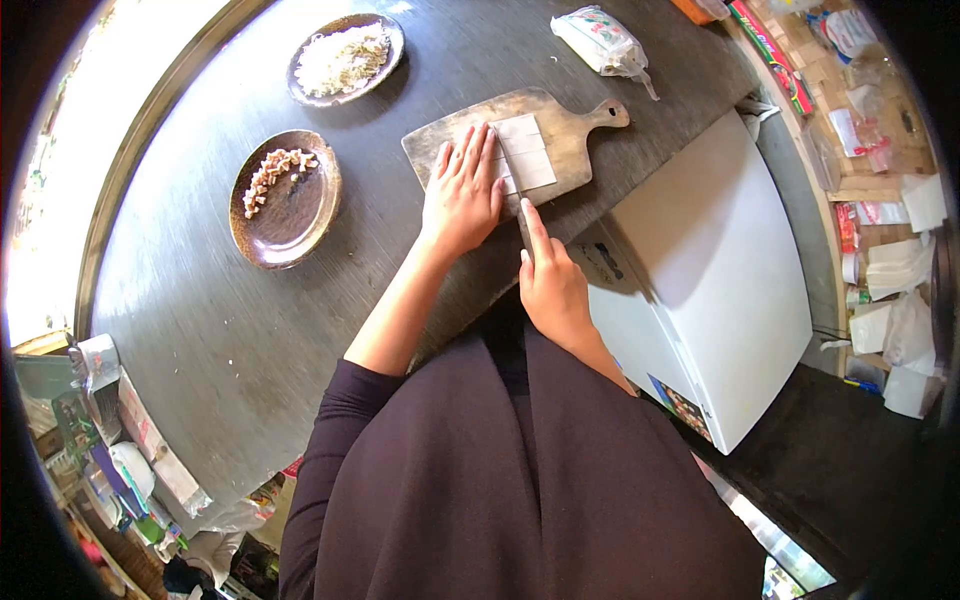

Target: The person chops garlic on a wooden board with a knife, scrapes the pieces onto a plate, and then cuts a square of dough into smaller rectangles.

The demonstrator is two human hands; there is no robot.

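Note:
My left hand (462,200) lies flat with its fingers stretched out, pressing on a pale square sheet (530,150) that looks like a stack of wrappers. Straight lines cross the sheet, and its left part is hidden under my fingers. Beneath it is a wooden cutting board (569,145) with a short handle at its right. My right hand (555,285) is closed on a knife (508,165), index finger along its back. The blade rests across the sheet, just right of my left fingers; its handle is mostly hidden in my hand.
A brown plate (295,220) with small diced pieces stands left of the board. Farther back is another plate (298,88) heaped with pale shreds. A white plastic packet (600,40) lies behind the board. To the right, a white refrigerator (735,270) stands beside the dark table (200,330).

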